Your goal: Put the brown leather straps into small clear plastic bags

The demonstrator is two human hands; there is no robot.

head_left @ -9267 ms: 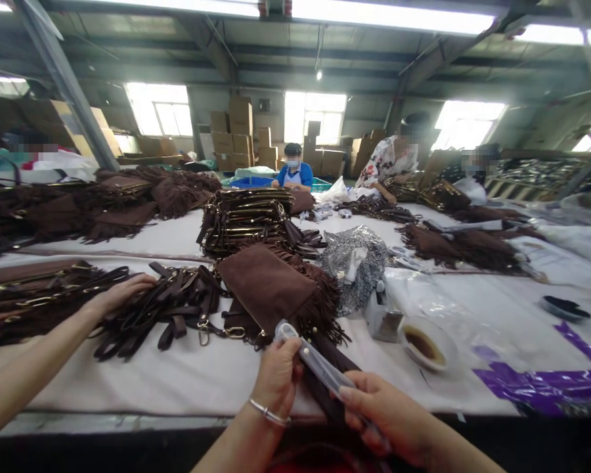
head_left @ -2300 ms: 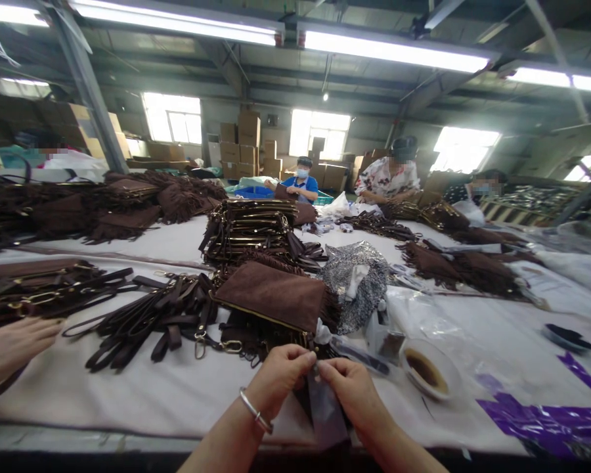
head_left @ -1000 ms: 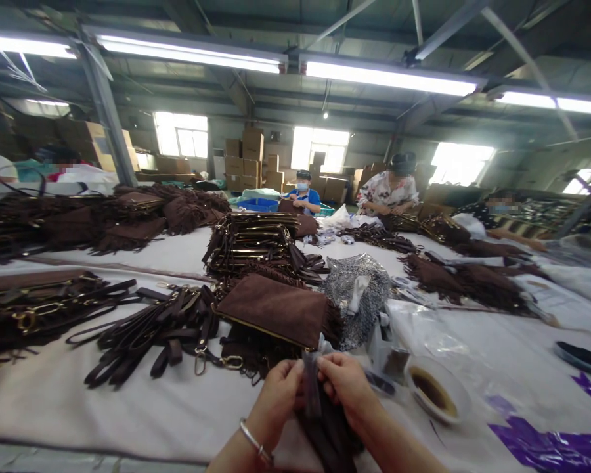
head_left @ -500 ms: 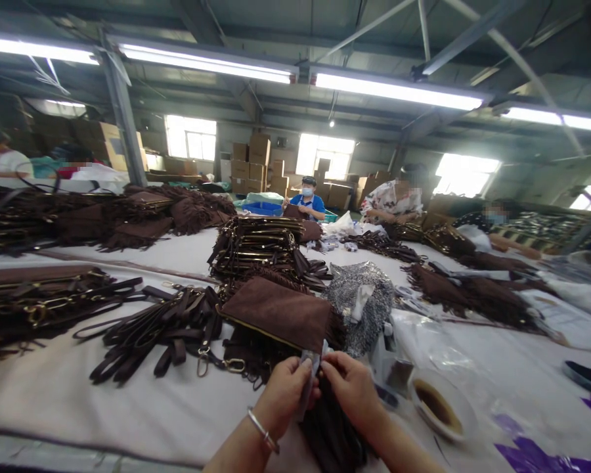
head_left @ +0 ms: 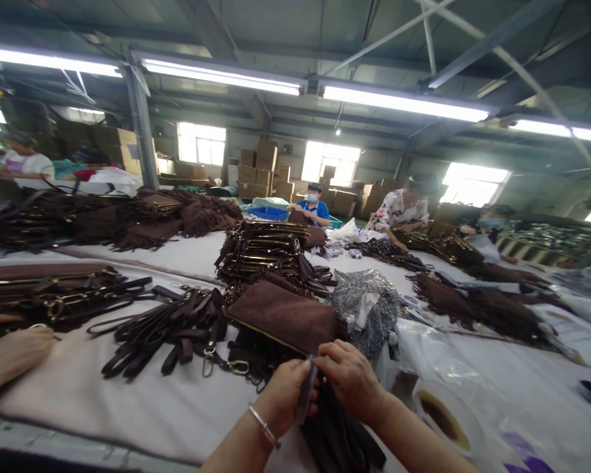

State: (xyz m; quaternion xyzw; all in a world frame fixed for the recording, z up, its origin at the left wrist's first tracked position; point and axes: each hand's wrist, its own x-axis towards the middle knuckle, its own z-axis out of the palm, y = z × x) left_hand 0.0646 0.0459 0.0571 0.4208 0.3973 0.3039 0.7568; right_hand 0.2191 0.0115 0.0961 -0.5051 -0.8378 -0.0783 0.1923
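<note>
My left hand (head_left: 285,393), a silver bangle on its wrist, is closed on a translucent grey plastic strip (head_left: 306,393) that hangs down between thumb and fingers. Close beside it, my right hand (head_left: 349,378) pinches near the strip's upper end; whatever its fingertips hold is too small to make out. Just beyond both hands lies a brown suede pouch (head_left: 283,315) with a gold zip along its near edge. Dark brown straps (head_left: 332,427) lie beneath my hands. Left of the pouch is a bundle of dark straps (head_left: 172,328) with gold clasps.
Stacked pouches with gold zips (head_left: 261,253) stand behind the suede pouch. Right of it are a speckled grey plastic bag (head_left: 367,305) and a tape roll (head_left: 446,417). A co-worker's hand (head_left: 17,358) rests at the left by more pouches (head_left: 44,286). Other people sit across the table.
My right hand has shifted slightly up, its fingers now covering the pouch's near corner. A co-worker's hand has come into view at the left. The whole view has swung slightly left.
</note>
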